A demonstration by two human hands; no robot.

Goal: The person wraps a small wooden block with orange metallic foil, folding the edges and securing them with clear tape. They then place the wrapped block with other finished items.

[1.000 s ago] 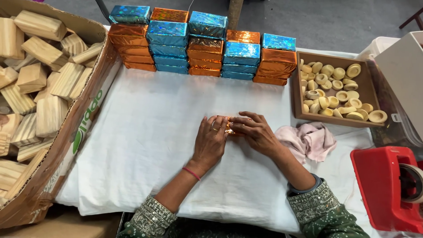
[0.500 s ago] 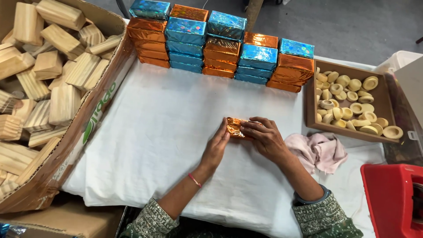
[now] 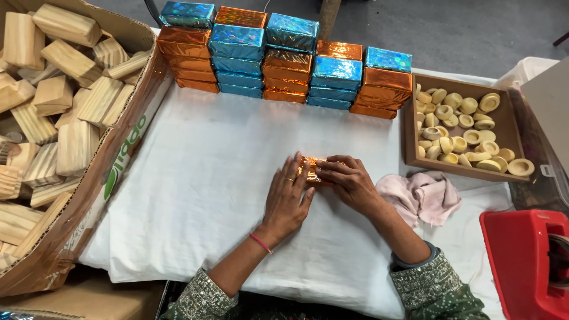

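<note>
In the head view, a small block wrapped in orange foil (image 3: 310, 168) is pressed on the white cloth (image 3: 207, 178) of the worktop, near the middle. It is largely hidden by the two hands. The left hand (image 3: 287, 198) is laid flat, fingers extended, over the block's left end, while the right hand (image 3: 349, 182) is curled over its right part, fingertips pressing the foil; neither hand is clenched into a full grip, and the block is held down between them.

At the far edge of the cloth, a row of stacked foil-wrapped blocks (image 3: 284, 56), orange and blue, is stood like a low wall, well apart from the hands. To the left, a large cardboard box (image 3: 127, 136) is filled with bare wooden blocks (image 3: 59, 101). To the right, a shallow wooden tray (image 3: 504, 127) is loaded with small pale round cups (image 3: 459, 127). Just beside the right forearm, a crumpled pink rag (image 3: 422, 197) is left on the cloth. At the near right corner, a red tape dispenser (image 3: 524, 261) is partly cut off by the frame.
</note>
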